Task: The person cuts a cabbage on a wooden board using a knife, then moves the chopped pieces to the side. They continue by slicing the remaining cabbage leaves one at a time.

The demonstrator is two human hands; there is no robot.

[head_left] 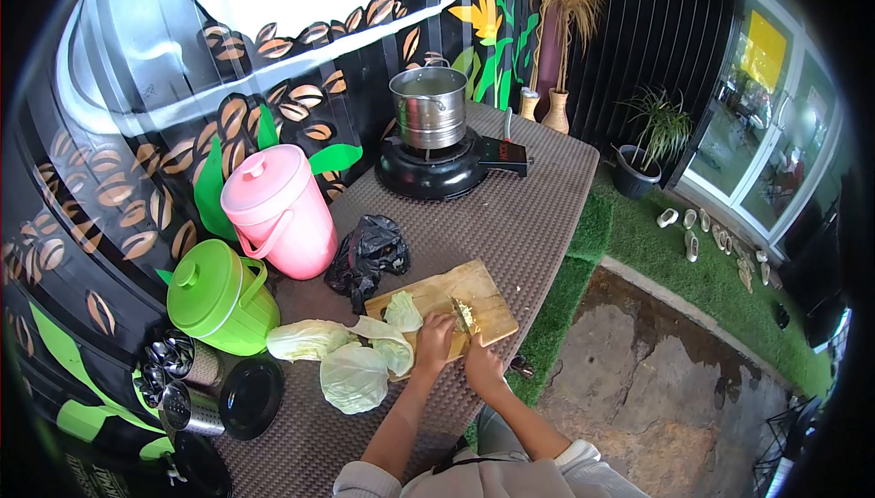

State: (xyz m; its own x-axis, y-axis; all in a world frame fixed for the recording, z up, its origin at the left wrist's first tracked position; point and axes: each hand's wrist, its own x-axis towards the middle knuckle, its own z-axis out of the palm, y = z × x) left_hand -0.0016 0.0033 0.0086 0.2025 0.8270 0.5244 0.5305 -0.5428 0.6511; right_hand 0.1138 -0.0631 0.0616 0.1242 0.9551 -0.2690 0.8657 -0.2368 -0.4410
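Brown mat table point(510, 215), pink bin point(273, 211) & green bin point(219, 297) at wall. Steel pot point(428, 106) on black burner point(437, 170); label unreadable. Cutting board point(437, 297) near edge. Left hand point(434, 338) pressed on cabbage point(394, 334); right hand point(480, 366) fisted round knife point(464, 316) w/ shreds.

Even daylight, soft shadows.
Fisheye bends edges, black vignette in corners; glare on glass doors point(775, 133); focus fairly sharp.

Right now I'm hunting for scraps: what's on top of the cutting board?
On the board lie cabbage leaves at its left end, both hands, left and right, and some chopped greens. What's beneath the hands is hidden.
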